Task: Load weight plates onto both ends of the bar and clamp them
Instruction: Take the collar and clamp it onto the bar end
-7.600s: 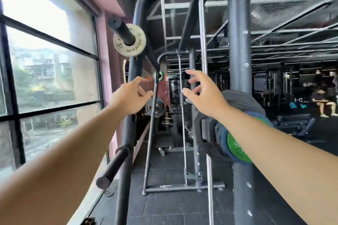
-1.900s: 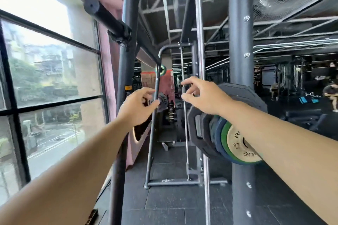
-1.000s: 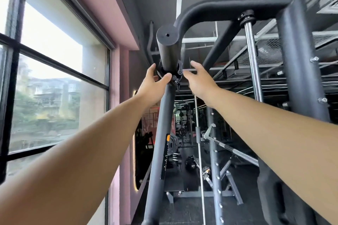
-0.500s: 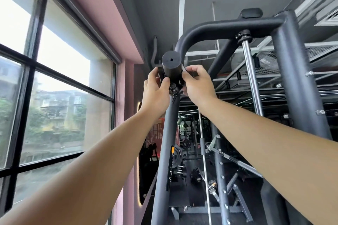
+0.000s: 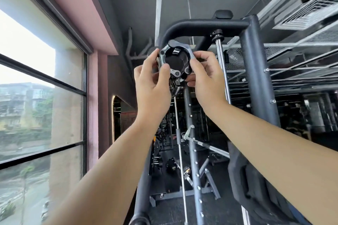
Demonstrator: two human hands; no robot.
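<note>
High in front of me both hands grip a round black and silver bar clamp [image 5: 175,60]. My left hand [image 5: 152,80] pinches its left rim, and my right hand [image 5: 204,76] holds its right side and underside. The clamp's open ring faces me, with a lever tab on top. Behind it the end of a dark storage peg [image 5: 152,51] on the rack peeks out. A black weight plate [image 5: 256,193] shows at the lower right, partly hidden by my right forearm. The bar's own sleeve is not in view.
The rack's dark curved upright [image 5: 201,25] and thick post [image 5: 256,78] stand just behind my hands, with chrome guide rods [image 5: 222,82] between. A large window [image 5: 40,97] fills the left. A silver barbell [image 5: 206,145] and benches lie in the gym beyond.
The clamp has come off the rack peg and now sits free between my hands, turned so its ring faces me. The view has tilted a little higher.
</note>
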